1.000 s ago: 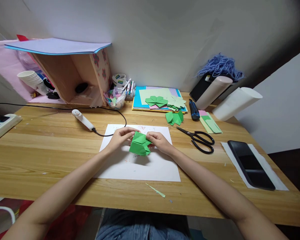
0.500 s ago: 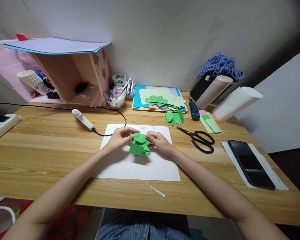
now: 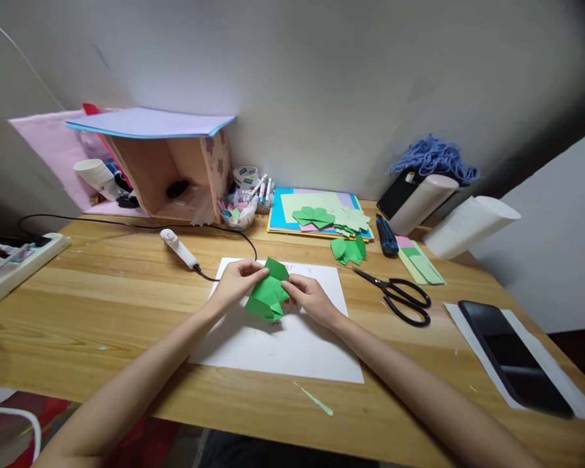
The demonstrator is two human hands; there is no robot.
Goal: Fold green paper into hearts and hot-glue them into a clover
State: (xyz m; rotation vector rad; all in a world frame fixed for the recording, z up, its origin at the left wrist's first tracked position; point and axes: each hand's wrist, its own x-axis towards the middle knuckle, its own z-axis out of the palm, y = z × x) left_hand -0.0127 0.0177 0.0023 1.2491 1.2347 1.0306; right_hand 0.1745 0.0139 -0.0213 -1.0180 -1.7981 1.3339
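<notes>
Between my two hands is a folded green paper piece [image 3: 269, 294], its flaps creased and partly opened out, held above a white sheet [image 3: 292, 354]. My left hand [image 3: 240, 281] pinches its upper left side between thumb and fingers. At its right edge, my right hand [image 3: 312, 298] grips a flap with thumb and forefinger. The paper hides some of the fingertips. Black-handled scissors [image 3: 400, 296] lie to the right of the sheet. Behind the sheet rests another folded green paper shape [image 3: 350, 250].
A white glue gun [image 3: 178, 249] with a black cord lies at left, near a cardboard box [image 3: 219, 162]. Stacked coloured paper [image 3: 279, 218] carries green paper flowers [image 3: 313, 217]. A blue cutter [image 3: 386, 235], paper strips [image 3: 422, 261] and a phone [image 3: 511, 354] are at right.
The green paper has been turned and its upper flap now stands up more. My right fingers have moved lower along its right edge. The whole view has shifted as the head moved.
</notes>
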